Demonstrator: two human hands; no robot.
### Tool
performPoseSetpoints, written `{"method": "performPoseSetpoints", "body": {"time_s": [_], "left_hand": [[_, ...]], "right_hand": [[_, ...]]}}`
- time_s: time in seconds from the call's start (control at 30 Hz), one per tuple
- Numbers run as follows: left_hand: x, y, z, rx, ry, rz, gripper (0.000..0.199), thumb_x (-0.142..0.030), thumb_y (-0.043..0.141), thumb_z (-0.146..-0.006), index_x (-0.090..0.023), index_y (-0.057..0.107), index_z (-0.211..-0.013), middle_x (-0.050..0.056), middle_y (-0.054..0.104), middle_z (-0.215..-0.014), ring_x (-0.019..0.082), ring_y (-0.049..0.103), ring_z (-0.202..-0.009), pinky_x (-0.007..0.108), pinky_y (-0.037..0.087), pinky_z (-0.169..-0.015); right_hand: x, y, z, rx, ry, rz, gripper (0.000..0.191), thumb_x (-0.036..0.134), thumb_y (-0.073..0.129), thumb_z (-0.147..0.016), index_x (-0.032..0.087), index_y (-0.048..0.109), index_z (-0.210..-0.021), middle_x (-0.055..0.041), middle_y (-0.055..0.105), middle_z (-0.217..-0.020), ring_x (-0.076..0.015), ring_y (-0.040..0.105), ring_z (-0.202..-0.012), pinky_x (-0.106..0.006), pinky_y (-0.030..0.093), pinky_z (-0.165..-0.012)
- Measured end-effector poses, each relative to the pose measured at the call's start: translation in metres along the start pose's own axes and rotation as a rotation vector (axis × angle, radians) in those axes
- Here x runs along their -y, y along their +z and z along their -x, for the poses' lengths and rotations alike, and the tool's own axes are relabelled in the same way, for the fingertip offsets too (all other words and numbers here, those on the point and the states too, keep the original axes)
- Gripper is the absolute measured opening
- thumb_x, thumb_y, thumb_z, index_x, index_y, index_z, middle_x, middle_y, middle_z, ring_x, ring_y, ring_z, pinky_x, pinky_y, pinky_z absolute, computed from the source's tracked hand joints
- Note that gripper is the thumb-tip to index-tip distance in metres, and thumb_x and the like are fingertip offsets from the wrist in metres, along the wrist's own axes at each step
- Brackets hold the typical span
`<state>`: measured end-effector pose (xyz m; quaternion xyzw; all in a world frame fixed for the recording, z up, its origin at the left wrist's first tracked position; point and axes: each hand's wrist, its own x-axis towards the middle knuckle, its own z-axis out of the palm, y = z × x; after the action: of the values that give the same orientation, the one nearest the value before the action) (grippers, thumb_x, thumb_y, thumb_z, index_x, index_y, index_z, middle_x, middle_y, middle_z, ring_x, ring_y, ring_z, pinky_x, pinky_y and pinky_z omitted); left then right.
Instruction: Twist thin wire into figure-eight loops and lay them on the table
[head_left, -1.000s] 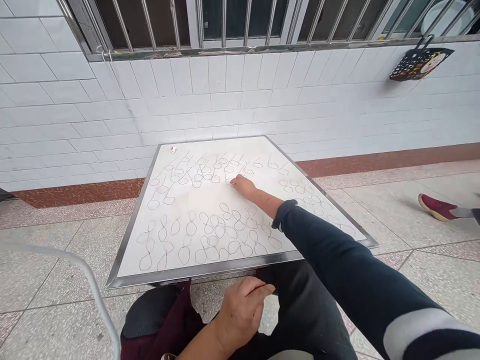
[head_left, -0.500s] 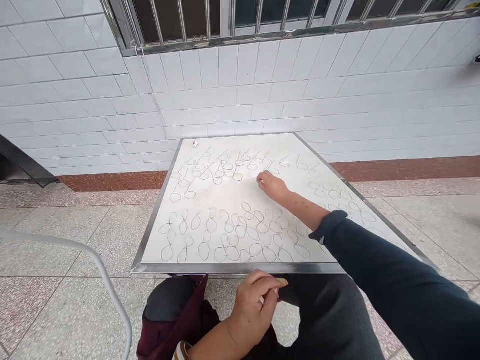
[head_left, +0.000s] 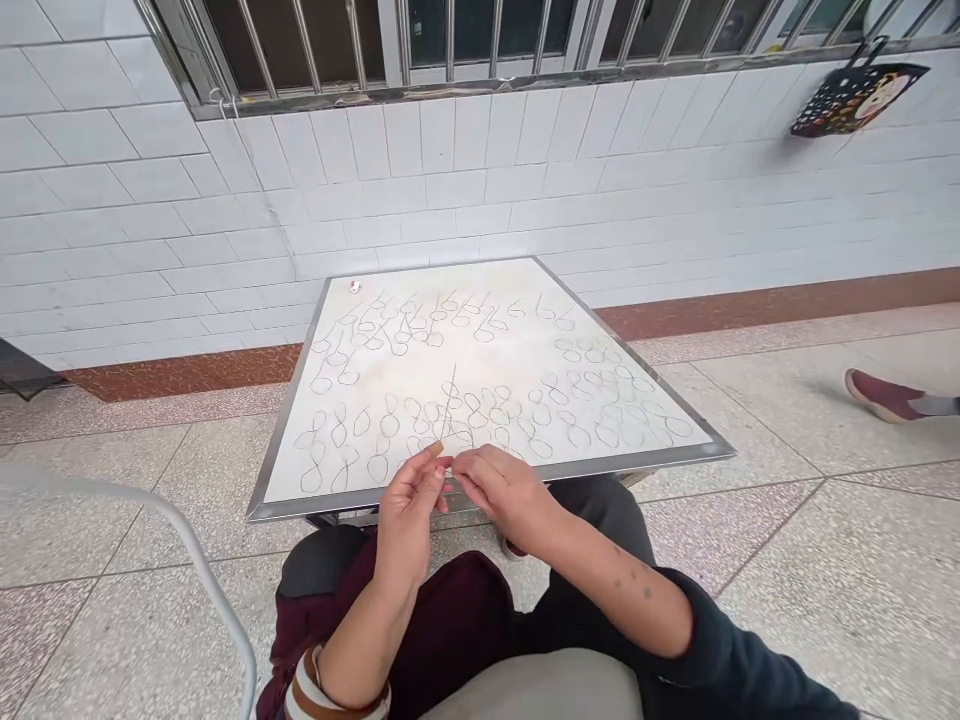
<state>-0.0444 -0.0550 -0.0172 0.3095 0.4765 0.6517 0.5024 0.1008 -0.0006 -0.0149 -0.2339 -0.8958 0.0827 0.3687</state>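
Note:
Both my hands meet just above the near edge of the white board table (head_left: 495,365). A thin dark wire (head_left: 451,395) rises from between the fingertips over the board; its lower part is hidden by the fingers. My left hand (head_left: 405,515) is closed in a pinch at the wire, with a tan cover on one fingertip. My right hand (head_left: 510,495) pinches at the same spot, fingers pressed together. Near the hands lie figure-eight wire loops (head_left: 480,403) in rows. Farther back are single wire loops with straight tails (head_left: 516,310).
A small white-and-red item (head_left: 355,287) sits at the board's far left corner. A pale curved tube (head_left: 187,540) stands at left. The tiled wall (head_left: 450,215) is behind. A patterned bag (head_left: 859,98) hangs at right, and another person's shoe (head_left: 885,395) is on the floor.
My right hand has come back from the far middle of the board to my left hand. A wire now stands up from the fingertips. The view has swung right.

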Motion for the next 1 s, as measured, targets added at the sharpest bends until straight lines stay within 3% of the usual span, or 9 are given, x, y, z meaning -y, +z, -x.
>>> {"method": "performPoseSetpoints", "body": {"time_s": [0.3, 0.43, 0.5, 0.6, 0.8, 1.0], "left_hand": [[0.003, 0.009, 0.026, 0.007, 0.038, 0.043, 0.031, -0.032, 0.072, -0.077, -0.019, 0.072, -0.105, 0.005, 0.069, -0.090, 0.008, 0.052, -0.063, 0.020, 0.039, -0.052], [0.002, 0.011, 0.031, 0.011, 0.026, 0.009, 0.028, -0.033, 0.071, -0.079, -0.017, 0.072, -0.102, 0.000, 0.061, -0.073, 0.006, 0.046, -0.057, 0.019, 0.037, -0.050], [0.002, 0.013, 0.034, 0.021, 0.013, -0.022, 0.029, -0.034, 0.070, -0.079, -0.016, 0.072, -0.101, 0.000, 0.058, -0.071, 0.006, 0.046, -0.057, 0.019, 0.038, -0.051], [0.002, 0.016, 0.039, 0.054, 0.020, -0.108, 0.030, -0.036, 0.068, -0.080, -0.016, 0.071, -0.102, 0.000, 0.057, -0.073, 0.007, 0.048, -0.058, 0.021, 0.040, -0.053], [0.004, 0.016, 0.045, 0.058, 0.098, -0.331, 0.030, -0.041, 0.060, -0.086, -0.019, 0.072, -0.103, -0.001, 0.056, -0.071, 0.011, 0.049, -0.063, 0.023, 0.044, -0.060], [0.007, 0.015, 0.045, 0.030, 0.136, -0.306, 0.033, -0.042, 0.055, -0.089, -0.020, 0.071, -0.109, 0.001, 0.058, -0.075, 0.013, 0.048, -0.066, 0.024, 0.044, -0.063]], "right_hand": [[0.025, -0.020, 0.021, -0.026, -0.019, 0.011, 0.021, 0.015, 0.040, -0.096, 0.019, 0.057, -0.108, -0.0089, 0.069, -0.097, -0.0197, 0.062, -0.084, -0.035, 0.052, -0.073], [0.032, -0.026, 0.034, -0.098, -0.004, -0.122, 0.026, 0.014, 0.045, -0.095, 0.024, 0.056, -0.116, -0.0074, 0.067, -0.104, -0.0187, 0.064, -0.095, -0.033, 0.055, -0.080], [0.033, -0.029, 0.039, -0.214, 0.093, -0.182, 0.025, 0.016, 0.051, -0.093, 0.026, 0.057, -0.115, -0.0072, 0.064, -0.104, -0.0177, 0.064, -0.090, -0.031, 0.056, -0.074], [0.031, -0.032, 0.041, -0.319, 0.323, -0.274, 0.017, 0.024, 0.059, -0.089, 0.025, 0.061, -0.106, -0.0060, 0.061, -0.095, -0.0133, 0.059, -0.064, -0.028, 0.053, -0.055], [0.032, -0.026, 0.042, -0.154, 0.678, -0.727, 0.014, 0.035, 0.058, -0.088, 0.023, 0.060, -0.096, 0.0032, 0.053, -0.063, -0.0090, 0.047, -0.044, -0.021, 0.042, -0.037], [0.040, -0.012, 0.046, -0.119, 0.731, -0.930, 0.017, 0.036, 0.060, -0.086, 0.023, 0.058, -0.098, 0.0050, 0.052, -0.060, -0.0101, 0.054, -0.049, -0.019, 0.046, -0.040]]}}
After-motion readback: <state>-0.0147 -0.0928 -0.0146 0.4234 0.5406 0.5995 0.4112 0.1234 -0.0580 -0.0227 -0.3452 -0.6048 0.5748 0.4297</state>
